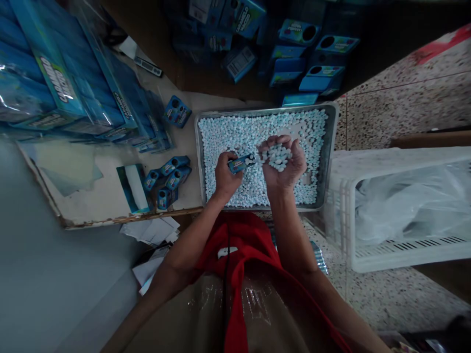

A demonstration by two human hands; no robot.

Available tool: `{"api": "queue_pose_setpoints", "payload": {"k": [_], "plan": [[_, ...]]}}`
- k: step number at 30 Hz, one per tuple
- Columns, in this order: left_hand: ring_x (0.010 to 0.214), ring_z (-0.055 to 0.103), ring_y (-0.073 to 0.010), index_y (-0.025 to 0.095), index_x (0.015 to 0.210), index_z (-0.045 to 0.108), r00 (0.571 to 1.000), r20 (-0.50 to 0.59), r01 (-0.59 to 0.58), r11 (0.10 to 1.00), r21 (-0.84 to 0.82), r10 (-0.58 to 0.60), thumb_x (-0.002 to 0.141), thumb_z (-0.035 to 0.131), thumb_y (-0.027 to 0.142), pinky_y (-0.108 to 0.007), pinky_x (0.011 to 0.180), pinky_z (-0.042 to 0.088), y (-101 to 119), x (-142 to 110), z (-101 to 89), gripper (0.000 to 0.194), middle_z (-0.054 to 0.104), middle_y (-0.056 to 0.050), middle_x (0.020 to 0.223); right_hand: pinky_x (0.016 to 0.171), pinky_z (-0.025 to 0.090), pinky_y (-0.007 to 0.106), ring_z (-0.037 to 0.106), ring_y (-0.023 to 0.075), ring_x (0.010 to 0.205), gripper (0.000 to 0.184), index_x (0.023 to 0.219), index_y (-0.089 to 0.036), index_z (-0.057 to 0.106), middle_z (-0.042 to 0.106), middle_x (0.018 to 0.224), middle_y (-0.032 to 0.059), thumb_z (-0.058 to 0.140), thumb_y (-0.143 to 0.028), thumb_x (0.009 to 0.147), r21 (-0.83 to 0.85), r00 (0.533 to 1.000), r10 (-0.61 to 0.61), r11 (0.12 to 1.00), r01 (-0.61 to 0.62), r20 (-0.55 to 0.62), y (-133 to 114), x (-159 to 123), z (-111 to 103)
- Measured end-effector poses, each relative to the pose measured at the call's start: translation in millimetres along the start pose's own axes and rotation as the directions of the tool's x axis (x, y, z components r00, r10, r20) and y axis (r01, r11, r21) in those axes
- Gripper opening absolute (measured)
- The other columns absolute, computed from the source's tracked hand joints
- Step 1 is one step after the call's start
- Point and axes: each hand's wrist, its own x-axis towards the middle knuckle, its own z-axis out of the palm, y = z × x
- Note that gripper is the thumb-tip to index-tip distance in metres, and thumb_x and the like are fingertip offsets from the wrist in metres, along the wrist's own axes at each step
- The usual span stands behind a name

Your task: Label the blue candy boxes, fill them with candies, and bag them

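Note:
A metal tray point(333, 147) full of small pale-blue pellets point(235, 135) lies on the table in front of me. My left hand point(225, 175) is closed round a small blue box point(241, 163), held sideways over the tray. My right hand point(283, 164) is cupped palm up, fingers curled, with a heap of pellets point(278, 156) in it, right beside the open end of the box.
Several small blue boxes point(167, 179) lie left of the tray, one more point(177, 111) farther back. Large blue cartons point(55, 78) are stacked at the left. More boxes point(312, 59) lie beyond the tray. A white plastic crate point(401, 250) with a clear bag stands at the right.

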Motion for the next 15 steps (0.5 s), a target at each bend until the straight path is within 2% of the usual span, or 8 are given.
{"api": "queue_pose_setpoints", "payload": {"k": [4,10,15], "plan": [[0.102,0.068,-0.0243,0.026,0.103,0.058,1.0,0.009,-0.001,0.997,0.071,0.0,0.068,0.073,0.003,-0.038,0.091,0.057,4.8,1.1,2.9,0.044,0.067,-0.003,0.105,0.09,0.063,0.04,0.065,0.0228,0.089,0.04,0.078,-0.029,0.062,0.06,0.087,0.0041,0.068,-0.067,0.091,-0.017,0.999,-0.006,1.0,0.006,-0.039,-0.9,0.2,-2.7],[0.098,0.066,-0.0249,0.026,0.099,0.055,0.999,0.012,-0.053,0.99,0.132,0.052,0.067,0.071,-0.001,-0.037,0.087,0.054,9.2,4.4,7.8,0.044,0.065,-0.003,0.101,0.087,0.062,0.038,0.068,0.0197,0.087,0.042,0.082,-0.028,0.065,0.063,0.099,0.0043,0.064,-0.067,0.096,-0.025,0.998,-0.056,0.998,0.056,0.02,2.8,-0.6,-9.0],[0.096,0.064,-0.0252,0.027,0.096,0.056,0.997,0.019,-0.082,0.982,0.17,0.08,0.067,0.073,-0.001,-0.039,0.085,0.054,10.0,2.4,10.6,0.044,0.066,-0.003,0.099,0.092,0.062,0.039,0.067,0.021,0.085,0.045,0.083,-0.029,0.065,0.06,0.087,0.0033,0.056,-0.071,0.098,-0.103,0.994,-0.087,0.992,0.079,-0.071,4.7,-2.5,-4.2]]}}
